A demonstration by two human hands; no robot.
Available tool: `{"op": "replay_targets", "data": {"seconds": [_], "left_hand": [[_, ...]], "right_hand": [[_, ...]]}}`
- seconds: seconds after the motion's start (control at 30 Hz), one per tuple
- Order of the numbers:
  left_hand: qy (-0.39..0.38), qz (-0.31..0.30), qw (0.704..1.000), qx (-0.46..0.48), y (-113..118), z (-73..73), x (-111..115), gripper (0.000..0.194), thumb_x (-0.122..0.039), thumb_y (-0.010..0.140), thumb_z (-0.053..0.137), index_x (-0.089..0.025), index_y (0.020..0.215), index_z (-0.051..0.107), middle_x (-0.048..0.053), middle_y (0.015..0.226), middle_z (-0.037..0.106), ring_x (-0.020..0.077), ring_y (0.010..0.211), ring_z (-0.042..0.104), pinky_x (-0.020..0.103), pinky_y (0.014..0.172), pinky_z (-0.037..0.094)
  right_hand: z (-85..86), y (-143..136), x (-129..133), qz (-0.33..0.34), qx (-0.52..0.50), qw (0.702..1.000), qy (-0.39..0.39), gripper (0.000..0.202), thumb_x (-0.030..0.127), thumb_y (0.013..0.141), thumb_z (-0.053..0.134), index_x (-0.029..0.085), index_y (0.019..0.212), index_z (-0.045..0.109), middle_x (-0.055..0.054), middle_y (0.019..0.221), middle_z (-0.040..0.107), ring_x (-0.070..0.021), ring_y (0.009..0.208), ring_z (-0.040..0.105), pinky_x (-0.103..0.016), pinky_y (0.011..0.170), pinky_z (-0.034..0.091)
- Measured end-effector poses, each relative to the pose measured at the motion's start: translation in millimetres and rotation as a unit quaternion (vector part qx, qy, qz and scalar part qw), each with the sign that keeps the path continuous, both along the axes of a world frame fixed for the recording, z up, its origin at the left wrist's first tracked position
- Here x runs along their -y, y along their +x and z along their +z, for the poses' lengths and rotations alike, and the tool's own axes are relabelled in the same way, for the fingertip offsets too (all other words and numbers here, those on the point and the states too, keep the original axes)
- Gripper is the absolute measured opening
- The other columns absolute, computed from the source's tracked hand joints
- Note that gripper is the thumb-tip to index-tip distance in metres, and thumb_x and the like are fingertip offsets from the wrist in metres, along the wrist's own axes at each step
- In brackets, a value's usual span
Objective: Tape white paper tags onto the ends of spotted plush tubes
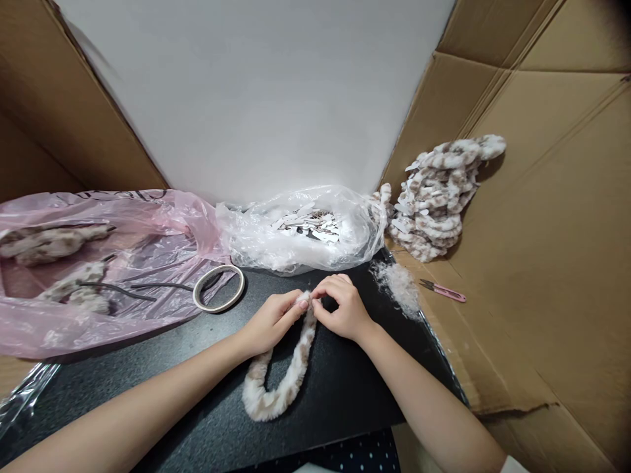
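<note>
A white and brown fluffy fur loop (276, 394) hangs down toward me over the black table. At its top end, my left hand (277, 318) is closed on the fur, thumb and fingers pinching it. Just to the right, my right hand (344, 305) pinches at the same spot with thumb and index finger touching. Whether the right fingertips hold the fur itself or something thin on it is too small to tell. The fingertips of both hands nearly meet there.
Behind my hands lies a clear plastic bag (246, 243) of white tags (315, 225). At left, a pink bag (162, 322) holds fur pieces; a tape roll (198, 299) overlaps it. To the right are fluff (399, 289), pink thread snips (448, 293) and piled fur loops (438, 197) against cardboard.
</note>
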State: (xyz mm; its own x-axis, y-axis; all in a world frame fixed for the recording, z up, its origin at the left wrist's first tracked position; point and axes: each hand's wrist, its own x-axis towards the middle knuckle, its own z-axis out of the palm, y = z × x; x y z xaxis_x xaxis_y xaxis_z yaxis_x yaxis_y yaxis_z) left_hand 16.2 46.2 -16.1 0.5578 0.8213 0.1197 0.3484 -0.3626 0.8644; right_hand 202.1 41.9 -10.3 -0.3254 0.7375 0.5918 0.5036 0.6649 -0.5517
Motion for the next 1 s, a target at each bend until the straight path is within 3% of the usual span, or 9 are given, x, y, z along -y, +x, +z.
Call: {"op": "replay_targets", "data": {"seconds": [0.2, 0.5, 0.67, 0.83, 1.0], "left_hand": [[0.01, -0.014, 1.0, -0.017, -1, -0.3, 0, 0.038, -0.042, 0.096, 0.038, -0.017, 0.068, 0.04, -0.006, 0.063, 0.036, 0.0103, 0.06, 0.035, 0.023, 0.057, 0.029], [0.069, -0.082, 0.991, -0.076, -2, 5.3, -2, 0.037, -0.035, 0.099, 0.032, -0.015, 0.075, 0.053, -0.004, 0.063, 0.048, 0.0119, 0.06, 0.045, 0.025, 0.066, 0.033], [0.038, -0.077, 0.996, -0.027, -3, 5.5, -1, 0.039, -0.037, 0.099, 0.033, -0.015, 0.071, 0.05, -0.004, 0.064, 0.044, 0.0109, 0.059, 0.04, 0.023, 0.061, 0.033], [0.017, -0.078, 0.997, -0.002, -3, 4.2, 0, 0.04, -0.039, 0.098, 0.034, -0.016, 0.068, 0.044, -0.005, 0.062, 0.038, 0.01, 0.058, 0.035, 0.022, 0.058, 0.031], [0.033, -0.102, 0.994, -0.008, -3, 5.3, 2, 0.04, -0.037, 0.098, 0.032, -0.015, 0.068, 0.046, -0.004, 0.062, 0.04, 0.0108, 0.059, 0.038, 0.023, 0.059, 0.032]], "right_hand": [[2.3, 5, -3, 0.01, 0.034, 0.999, -0.01, 0.01, 0.013, 0.075, 0.058, 0.021, 0.07, 0.056, 0.001, 0.068, 0.063, -0.0158, 0.068, 0.059, -0.034, 0.075, 0.038], [11.7, 17, -6, 0.059, 0.025, 0.997, -0.034, 0.013, 0.008, 0.072, 0.061, 0.02, 0.068, 0.057, 0.002, 0.068, 0.063, -0.0141, 0.066, 0.057, -0.032, 0.077, 0.039], [11.5, 16, -6, 0.086, 0.006, 0.993, -0.083, 0.013, 0.008, 0.073, 0.062, 0.021, 0.07, 0.06, 0.001, 0.069, 0.063, -0.0151, 0.066, 0.059, -0.032, 0.076, 0.042], [8.1, 13, -5, 0.085, 0.02, 0.993, -0.073, 0.013, 0.008, 0.073, 0.06, 0.021, 0.072, 0.06, 0.001, 0.069, 0.064, -0.0159, 0.067, 0.059, -0.034, 0.077, 0.041], [8.6, 12, -4, 0.099, 0.035, 0.992, -0.071, 0.012, 0.009, 0.071, 0.06, 0.021, 0.071, 0.057, 0.002, 0.069, 0.063, -0.0153, 0.065, 0.058, -0.035, 0.076, 0.04]]}}
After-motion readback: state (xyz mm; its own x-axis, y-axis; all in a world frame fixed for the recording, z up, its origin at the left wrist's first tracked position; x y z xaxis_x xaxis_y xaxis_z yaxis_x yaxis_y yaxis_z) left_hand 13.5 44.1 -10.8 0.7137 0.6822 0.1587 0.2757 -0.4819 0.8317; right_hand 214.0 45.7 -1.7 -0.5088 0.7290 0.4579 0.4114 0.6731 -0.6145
